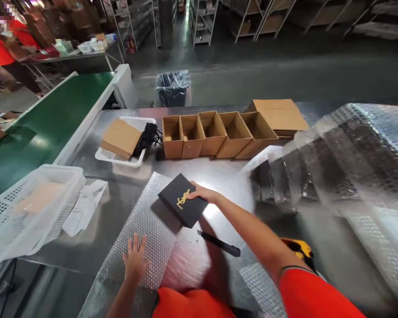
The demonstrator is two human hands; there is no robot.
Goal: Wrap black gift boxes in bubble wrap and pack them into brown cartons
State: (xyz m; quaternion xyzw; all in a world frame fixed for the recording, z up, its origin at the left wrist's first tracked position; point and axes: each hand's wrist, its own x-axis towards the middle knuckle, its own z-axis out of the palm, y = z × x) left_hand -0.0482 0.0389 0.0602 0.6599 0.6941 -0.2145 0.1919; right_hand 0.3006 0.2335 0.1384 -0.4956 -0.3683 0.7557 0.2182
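A black box (172, 194) with a gold logo is tilted above the bubble wrap, gripped at its right side by my right hand (202, 193), thumb on top. The bubble wrap sheet (152, 247) lies on the metal table (109, 221). My left hand (135, 258) presses flat on the wrap with spread fingers and holds nothing. Just right of the wrap, a black cutter knife (219, 244) rests on the table below my right forearm.
Open cardboard boxes (192, 148) stand in a row behind. A white basket (139, 163) holds a brown box and black cords. Another basket (69, 194) is at left by the green conveyor (49, 119). Wrapped stacks (345, 163) and a yellow tool (300, 248) are at right.
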